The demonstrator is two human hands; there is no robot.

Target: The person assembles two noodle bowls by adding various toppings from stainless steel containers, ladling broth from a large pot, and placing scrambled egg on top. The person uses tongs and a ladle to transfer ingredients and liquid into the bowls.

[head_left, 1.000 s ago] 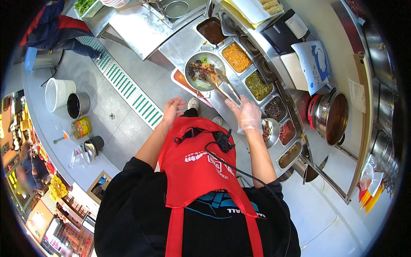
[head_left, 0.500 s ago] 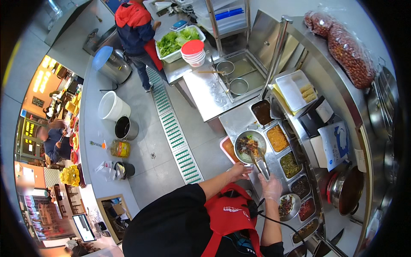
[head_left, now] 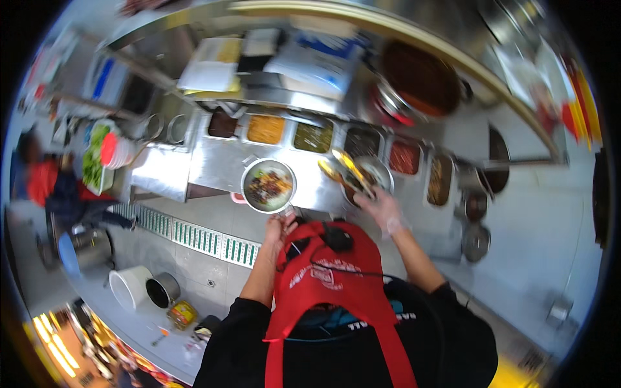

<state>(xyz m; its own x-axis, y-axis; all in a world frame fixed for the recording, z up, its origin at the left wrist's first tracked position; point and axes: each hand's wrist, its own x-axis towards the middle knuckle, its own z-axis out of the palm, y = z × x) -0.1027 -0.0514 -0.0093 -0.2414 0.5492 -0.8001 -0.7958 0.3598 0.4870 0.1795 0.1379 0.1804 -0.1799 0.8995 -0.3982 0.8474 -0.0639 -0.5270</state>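
Tongs [head_left: 352, 169]: grasped by the right hand [head_left: 380, 210], gloved fingers clenched round the rear end — presumably so the arms can be squeezed; tips parted, over the edge of the small bowl [head_left: 388, 176].
Pan [head_left: 260, 207]: set at the near edge of the counter [head_left: 217, 155], food inside; likely placed there for a short carry from the trays.
Left hand [head_left: 279, 231]: fingers curled at the pan's near side — grasp or light touch cannot be told, blurred; steadying would explain it.
Food trays [head_left: 264, 144]: lined up beyond the pan, probably kept within tongs' reach.
Change: half a second ago tongs were dipped in the pan; now shifted right to the small bowl. View turned too.
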